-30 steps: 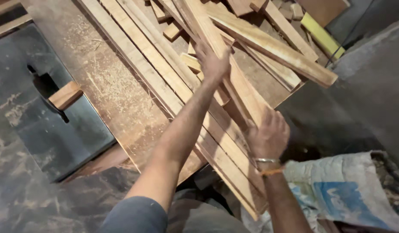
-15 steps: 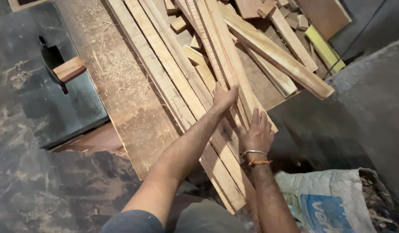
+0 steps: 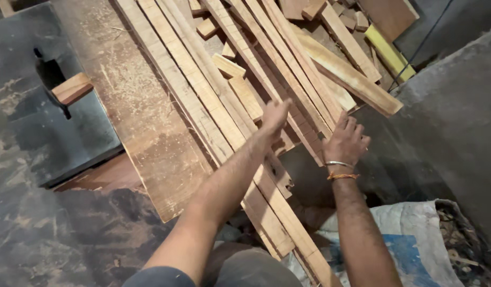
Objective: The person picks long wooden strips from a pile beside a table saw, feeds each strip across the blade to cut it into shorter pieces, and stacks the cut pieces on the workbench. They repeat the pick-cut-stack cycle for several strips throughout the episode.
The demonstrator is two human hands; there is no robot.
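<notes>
Head view, looking down on my two bare hands over a heap of long wooden strips point(image 3: 240, 106) lying diagonally on the work surface point(image 3: 134, 122), their near ends hanging past its near edge toward me. My left hand point(image 3: 274, 118) is flat and edge-on, fingers straight and together, not gripping anything; it sits over the middle strips, looks like touching or just above, can't tell which. My right hand point(image 3: 346, 141) is spread, fingers open, palm down at the lower end of the right bundle of strips point(image 3: 304, 69), pressing or resting there, nothing held. I read the flat open hands as there to push and line up the strips, not to lift. Strips lie roughly parallel, so likely sorted by length. A thicker plank point(image 3: 352, 77) crosses at the far right edge of the pile, a yellow piece point(image 3: 389, 53) beyond it. Short offcut blocks point(image 3: 228, 66) sit between strips. At the left edge, a dark saw table point(image 3: 22, 133) with a slot and a small wood block point(image 3: 72, 88) on it. White and blue sack point(image 3: 410, 239) on the floor near right.
</notes>
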